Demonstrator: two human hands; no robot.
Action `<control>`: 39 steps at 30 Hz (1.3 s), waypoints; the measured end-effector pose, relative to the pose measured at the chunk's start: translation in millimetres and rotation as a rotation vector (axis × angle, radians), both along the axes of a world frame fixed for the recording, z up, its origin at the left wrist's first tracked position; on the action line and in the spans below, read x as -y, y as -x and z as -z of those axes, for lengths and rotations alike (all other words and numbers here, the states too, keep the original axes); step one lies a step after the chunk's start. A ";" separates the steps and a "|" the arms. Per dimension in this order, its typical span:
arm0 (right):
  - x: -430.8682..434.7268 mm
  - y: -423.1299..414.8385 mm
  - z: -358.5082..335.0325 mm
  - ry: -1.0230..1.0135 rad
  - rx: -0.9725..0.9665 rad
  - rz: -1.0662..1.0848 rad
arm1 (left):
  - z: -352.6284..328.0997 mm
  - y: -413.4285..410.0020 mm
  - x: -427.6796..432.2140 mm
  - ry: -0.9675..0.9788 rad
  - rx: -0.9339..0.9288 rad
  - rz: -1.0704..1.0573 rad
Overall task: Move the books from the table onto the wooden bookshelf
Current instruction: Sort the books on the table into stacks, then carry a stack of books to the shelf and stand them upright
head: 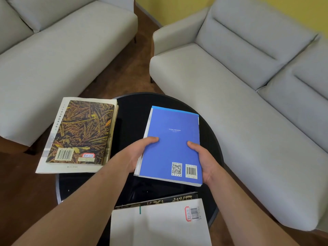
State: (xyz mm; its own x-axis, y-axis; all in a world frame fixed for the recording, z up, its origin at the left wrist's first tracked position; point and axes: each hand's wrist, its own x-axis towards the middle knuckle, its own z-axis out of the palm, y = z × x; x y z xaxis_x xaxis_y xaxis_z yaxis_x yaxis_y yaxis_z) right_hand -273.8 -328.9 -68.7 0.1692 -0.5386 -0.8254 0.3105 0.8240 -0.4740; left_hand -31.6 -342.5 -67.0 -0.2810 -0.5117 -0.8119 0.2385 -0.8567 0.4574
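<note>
Near edge of bench (pixel 131 110): white book (pixel 159 226) atop black book (pixel 170 199), untouched. Just beyond, both hands grip the blue book (pixel 174 132) at its near half: left hand (pixel 140 153) on left long edge, right hand (pixel 204 162) on right, thumbs on top, fingers under & hidden. Its long axis runs straight away from the person. Patterned book (pixel 81 132) at far-left edge. Bookshelf not in view, so carry direction unclear.

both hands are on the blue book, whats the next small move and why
Probably lift the blue book straight up, clear of the black table: the left hand and right hand grip its opposite side edges, thumbs on the cover. No bookshelf is in view, so turning comes after.
</note>
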 end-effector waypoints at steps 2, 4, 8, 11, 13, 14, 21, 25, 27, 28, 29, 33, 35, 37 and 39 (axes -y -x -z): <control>-5.1 1.0 -6.5 0.020 -0.028 -0.009 | -3.9 1.1 -7.0 0.023 0.006 -0.011; -11.3 2.0 -17.3 0.040 -0.053 -0.018 | -10.9 2.7 -15.8 0.050 0.009 -0.026; -24.4 3.8 -41.2 0.116 -0.091 -0.042 | -34.6 3.6 -31.7 0.108 0.009 -0.048; -34.8 2.0 -65.1 0.189 -0.107 -0.064 | -59.8 2.6 -46.4 0.152 0.021 -0.067; -43.9 0.7 -81.0 0.231 -0.105 -0.081 | -79.0 2.3 -61.1 0.179 0.015 -0.077; -48.1 -0.2 -88.9 0.248 -0.105 -0.090 | -89.1 1.5 -68.8 0.196 0.016 -0.085; -85.5 -17.8 -143.7 0.366 -0.098 -0.188 | -152.6 -12.4 -131.2 0.299 0.007 -0.164; -107.5 -42.0 -174.4 0.468 -0.132 -0.272 | -177.1 -29.5 -173.5 0.333 0.017 -0.273; -119.3 -57.1 -184.9 0.506 -0.139 -0.330 | -182.4 -42.1 -196.6 0.351 0.030 -0.344; -125.4 -64.8 -188.2 0.518 -0.133 -0.360 | -184.0 -49.0 -208.1 0.359 0.040 -0.374; -131.1 -73.4 -191.0 0.531 -0.126 -0.390 | -186.3 -56.6 -219.7 0.370 0.050 -0.399; -156.7 -113.2 -198.4 0.607 -0.116 -0.503 | -192.1 -90.6 -263.4 0.408 0.110 -0.496; -169.2 -135.1 -201.7 0.663 -0.094 -0.531 | -193.3 -108.9 -284.0 0.459 0.128 -0.558; -180.1 -158.2 -206.0 0.702 -0.069 -0.576 | -194.9 -126.3 -304.7 0.526 0.137 -0.596; -189.3 -182.5 -207.2 0.709 -0.043 -0.625 | -195.3 -145.1 -324.5 0.592 0.156 -0.639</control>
